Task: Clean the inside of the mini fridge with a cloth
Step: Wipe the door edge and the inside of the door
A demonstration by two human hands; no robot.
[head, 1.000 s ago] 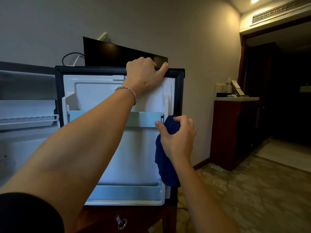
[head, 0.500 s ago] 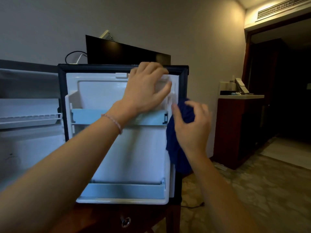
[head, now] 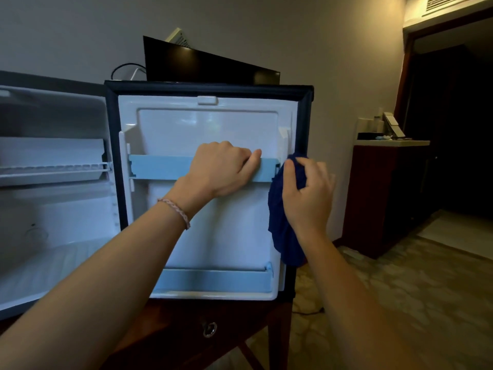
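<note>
- Your left hand (head: pixel 222 169) grips the upper door shelf rail (head: pixel 160 166), likely steadying the open door (head: pixel 208 225);
- Your right hand (head: pixel 306 196) clutches the blue cloth (head: pixel 282 231) at the door's right edge, ready to wipe.

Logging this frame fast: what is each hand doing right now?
Left hand: closed, fingers curled over the upper door shelf rail.
Right hand: closed, holding the blue cloth.

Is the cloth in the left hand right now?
No, the dark blue cloth is gripped by the right hand at the door's right edge, while the left hand rests on the upper light blue door rail.
</note>
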